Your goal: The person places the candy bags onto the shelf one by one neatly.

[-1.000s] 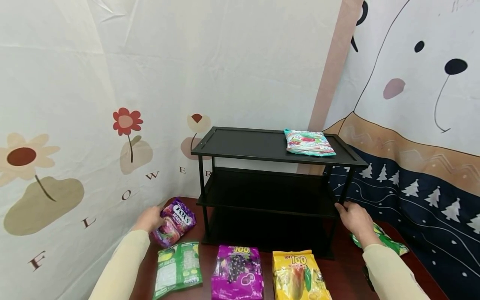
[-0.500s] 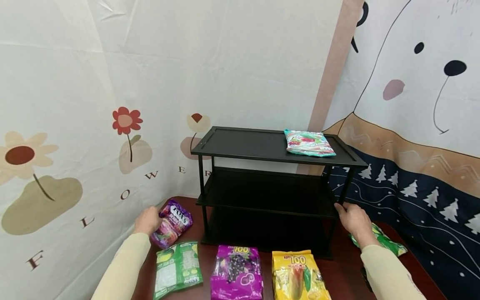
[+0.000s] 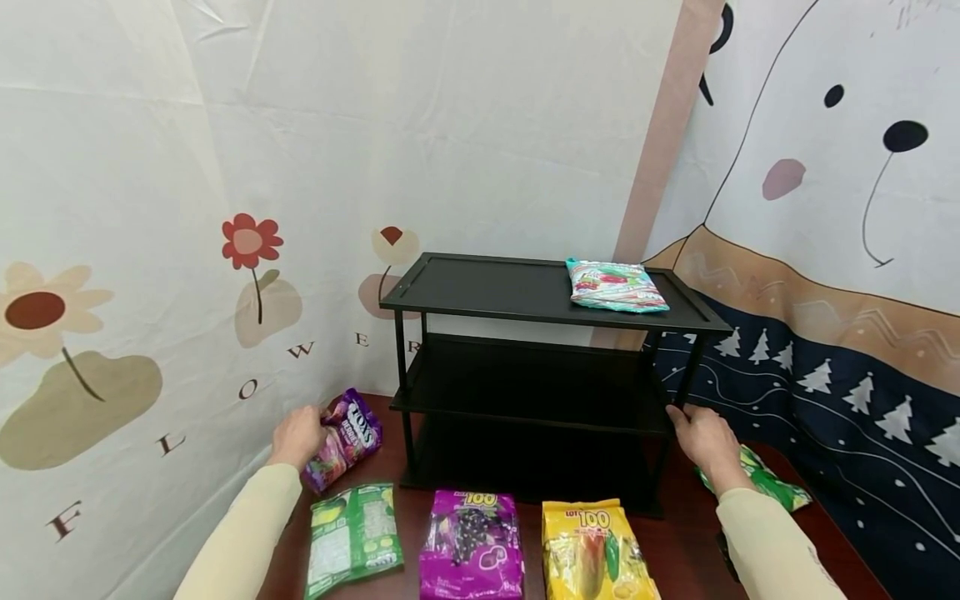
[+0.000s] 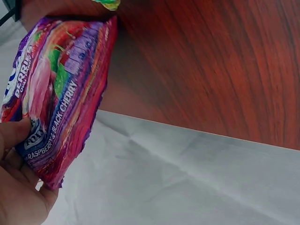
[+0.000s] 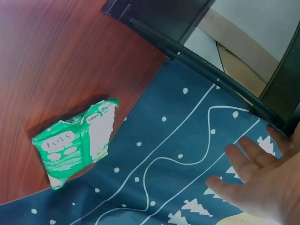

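Note:
My left hand [image 3: 297, 437] pinches a purple Fox's Berries candy bag [image 3: 348, 440] at the table's far left. The left wrist view shows the thumb on the front of the bag [image 4: 61, 89] and fingers behind it. The bag is tilted, its lower part above the table's edge. My right hand [image 3: 705, 439] rests against the right end of the black three-tier shelf [image 3: 480, 283], near the middle tier's corner. In the right wrist view that hand [image 5: 267, 180] has its fingers spread, the uppermost touching the shelf; its thumb is hidden.
A teal candy bag [image 3: 617, 286] lies on the top tier. On the table [image 3: 416, 575] in front are a green bag [image 3: 356, 533], a purple grape bag [image 3: 471, 546] and a yellow mango bag [image 3: 596, 550]. Another green bag [image 3: 772, 481] lies by the right edge. Fabric walls [image 3: 480, 125] stand behind.
My left hand has shifted slightly left and up, tilting the purple Fox's Berries bag more upright. The right hand stays against the shelf.

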The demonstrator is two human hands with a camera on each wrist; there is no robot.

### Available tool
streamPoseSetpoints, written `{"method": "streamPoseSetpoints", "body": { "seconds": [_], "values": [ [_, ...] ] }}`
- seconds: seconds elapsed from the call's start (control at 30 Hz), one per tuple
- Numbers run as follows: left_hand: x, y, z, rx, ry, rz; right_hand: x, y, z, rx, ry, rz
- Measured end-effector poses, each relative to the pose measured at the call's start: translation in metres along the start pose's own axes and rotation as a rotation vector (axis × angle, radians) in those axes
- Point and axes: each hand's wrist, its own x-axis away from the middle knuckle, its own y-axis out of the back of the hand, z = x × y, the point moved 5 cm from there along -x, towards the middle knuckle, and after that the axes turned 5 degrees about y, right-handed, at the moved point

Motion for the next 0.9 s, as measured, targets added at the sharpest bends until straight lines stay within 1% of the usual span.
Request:
{"method": "streamPoseSetpoints", "body": {
  "seconds": [0.13, 0.27, 0.33, 0.53, 0.67, 0.9],
  "values": [
    [0.0, 0.004, -0.002, 0.028, -0.02, -0.034, 0.0, 0.0, -0.001, 0.0, -0.006, -0.007],
    [0.002, 0.008, -0.002, 0.079, -0.031, -0.086, -0.001, -0.001, -0.002, 0.001, -0.007, 0.0],
    [0.004, 0.011, -0.003, 0.104, -0.042, -0.122, -0.001, -0.001, -0.001, 0.002, -0.01, 0.003],
    [0.013, 0.021, -0.007, 0.192, -0.089, -0.26, -0.001, -0.002, -0.001, 0.006, -0.037, 0.023],
    [0.02, 0.026, -0.004, 0.256, -0.087, -0.338, -0.002, -0.003, -0.002, 0.002, -0.047, 0.023],
    [0.032, 0.037, -0.003, 0.331, -0.053, -0.456, -0.001, -0.002, 0.0, 0.002, -0.035, 0.007]
  ]
}}
